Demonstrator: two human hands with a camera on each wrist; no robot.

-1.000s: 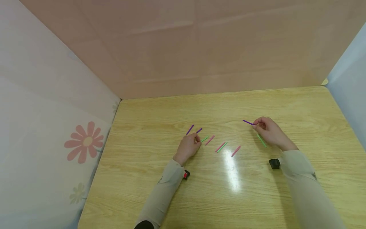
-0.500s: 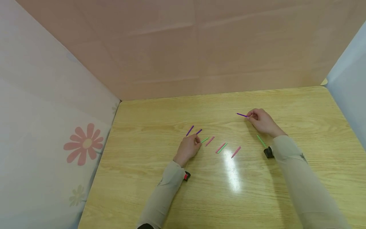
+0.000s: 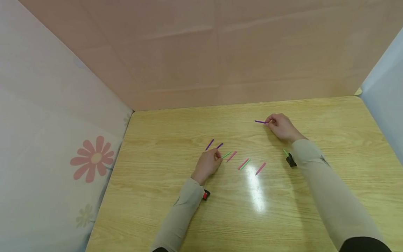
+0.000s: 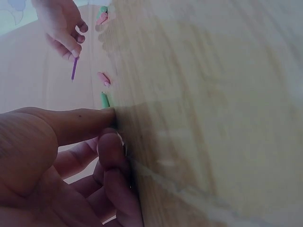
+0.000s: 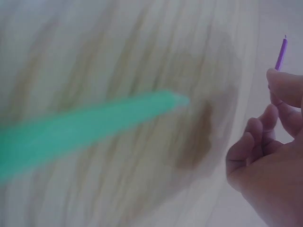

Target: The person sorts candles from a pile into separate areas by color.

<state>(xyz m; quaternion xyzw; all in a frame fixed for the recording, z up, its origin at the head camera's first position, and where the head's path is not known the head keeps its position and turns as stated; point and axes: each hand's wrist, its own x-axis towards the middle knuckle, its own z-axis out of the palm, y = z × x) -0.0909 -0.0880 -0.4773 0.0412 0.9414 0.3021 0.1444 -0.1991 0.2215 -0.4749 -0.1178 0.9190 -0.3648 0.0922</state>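
My right hand (image 3: 282,127) pinches one end of a thin purple candle (image 3: 260,121), raised over the far part of the table. The wick end of that candle (image 5: 281,53) points away from the fingertips in the right wrist view. My left hand (image 3: 207,165) rests on the table with fingers curled, covering the near ends of a purple candle (image 3: 219,145) and a green candle (image 3: 226,155). In the left wrist view the green candle (image 4: 105,100) shows just past the thumb; I cannot tell whether the fingers pinch it. Another purple candle (image 3: 209,144) lies beside this hand.
Right of my left hand lie a pink candle (image 3: 231,156), a touching pink (image 3: 243,163) and green pair (image 3: 245,164), and another pink candle (image 3: 260,168). A green candle (image 3: 285,153) lies under my right forearm. A cloth-like backdrop (image 3: 214,70) stands along the table's far edge.
My right hand has moved away and to the left with the purple candle, and its forearm now covers part of the green candle. My left hand has stayed in place.
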